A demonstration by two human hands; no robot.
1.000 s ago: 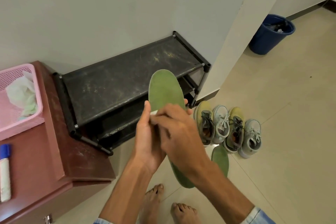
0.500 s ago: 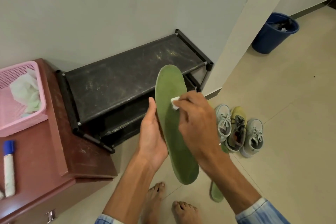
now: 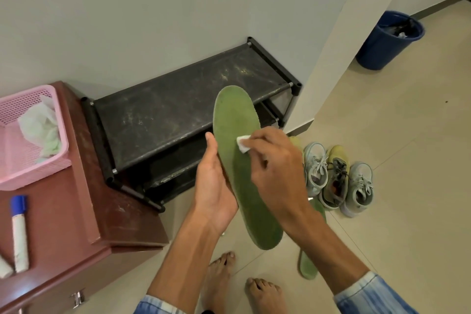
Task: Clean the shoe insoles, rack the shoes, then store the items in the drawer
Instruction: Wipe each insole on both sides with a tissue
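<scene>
**Step:** insole cleaning. The shoes are not yet racked and nothing is stored, so I judge the task to be early.

**Hands:** the left hand [image 3: 216, 186] grips the insole [image 3: 240, 173] along its left edge, thumb lying up the side. It holds the insole toe-end up, over the floor in front of the rack. The right hand [image 3: 275, 168] pinches a small white wipe [image 3: 243, 144] and presses it on the insole's upper half. The hands are close, joined only through the insole.

**Insole:** green, long oval, thin, with a matte fuzzy face and a rough rim. It probably bends easily.

**Next move (judgement):** wipe on down toward the heel, with the left palm backing the thin sheet against the pressure.

**Second insole** [image 3: 309, 265]**:** same green, on the floor, partly hidden by the right arm.

**Cabinet** [image 3: 114, 199]**:** red-brown and scuffed, with a metal drawer handle [image 3: 77, 297]. A blue-capped marker [image 3: 19, 232] lies near its left edge. A pink mesh basket [image 3: 61, 140] at the back holds crumpled tissue [image 3: 38, 130].

**Shoes** [image 3: 336, 178]**:** grey and yellow-green, laced, in a row on the floor by the rack's right end.

**Rack** [image 3: 178, 109]**:** black, tiered, with a dusty, scratched top.

**Bin** [image 3: 390, 41]**:** blue, round, plastic, farthest off by the wall.
</scene>
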